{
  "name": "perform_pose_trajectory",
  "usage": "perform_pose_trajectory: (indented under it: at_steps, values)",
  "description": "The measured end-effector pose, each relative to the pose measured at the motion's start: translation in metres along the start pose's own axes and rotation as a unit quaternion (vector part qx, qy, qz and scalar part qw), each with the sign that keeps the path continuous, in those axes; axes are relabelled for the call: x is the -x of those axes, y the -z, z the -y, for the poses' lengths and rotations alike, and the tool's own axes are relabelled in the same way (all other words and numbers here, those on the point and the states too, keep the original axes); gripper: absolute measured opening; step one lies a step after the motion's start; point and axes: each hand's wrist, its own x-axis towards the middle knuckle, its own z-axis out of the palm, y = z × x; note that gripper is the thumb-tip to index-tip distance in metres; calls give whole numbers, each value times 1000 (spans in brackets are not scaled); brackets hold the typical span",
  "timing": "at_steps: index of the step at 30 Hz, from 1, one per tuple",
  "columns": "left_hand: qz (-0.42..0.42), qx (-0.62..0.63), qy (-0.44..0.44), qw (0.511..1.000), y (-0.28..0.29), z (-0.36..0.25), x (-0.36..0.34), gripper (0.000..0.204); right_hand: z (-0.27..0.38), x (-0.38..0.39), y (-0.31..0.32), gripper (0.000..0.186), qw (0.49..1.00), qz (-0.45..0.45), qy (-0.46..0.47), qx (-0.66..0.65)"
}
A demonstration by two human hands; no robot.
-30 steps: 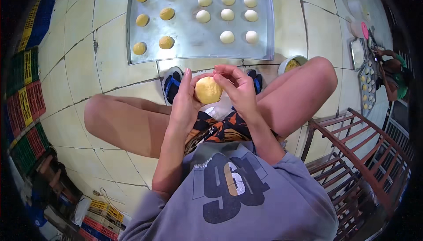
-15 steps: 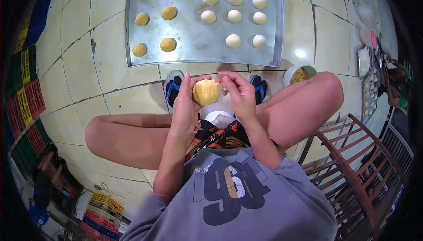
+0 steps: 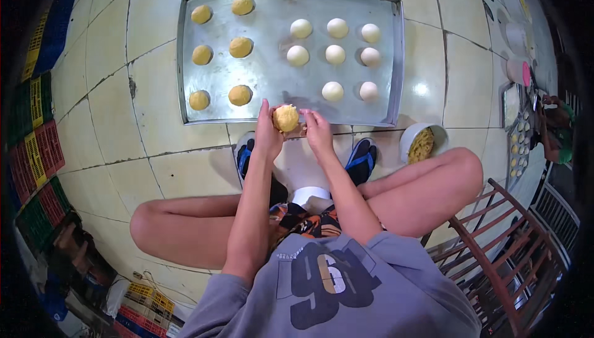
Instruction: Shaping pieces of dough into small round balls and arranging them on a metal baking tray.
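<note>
Floor (image 3: 164,121): pale cream, tiled, glossy, crossed by dark joints (image 3: 132,85)
Light: white glare (image 3: 420,89) reflected on the floor at right
Left side: stacked plastic crates (image 3: 44,143) in red, yellow, green and blue
Near left: further crates (image 3: 141,308), a thin cord (image 3: 148,274) beside them
Right side: reddish-brown slatted rack (image 3: 492,282); beyond it, a barred grille (image 3: 552,211)

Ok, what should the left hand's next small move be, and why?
Probably ease the held yellow ball forward onto the metal tray: the left hand has it by the tray's near edge, and bare metal shows between the near-row yellow balls and near-row white balls.
</note>
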Motion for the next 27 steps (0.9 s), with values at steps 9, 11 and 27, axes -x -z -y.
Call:
perform_pose_trajectory:
  at_steps: [9, 11, 27]
  values:
    - [-39, -22, -7, 999, 4, 13, -50, 54, -24, -61, 3, 26, 995, -8, -39, -92]
    - [-96, -60, -14, 993, 4, 12, -57, 53, -22, -67, 3, 25, 998, -45, -7, -40]
    - [42, -713, -369, 595, 34, 11, -90, 64, 99, 61, 61, 27, 996, -30, 4, -85]
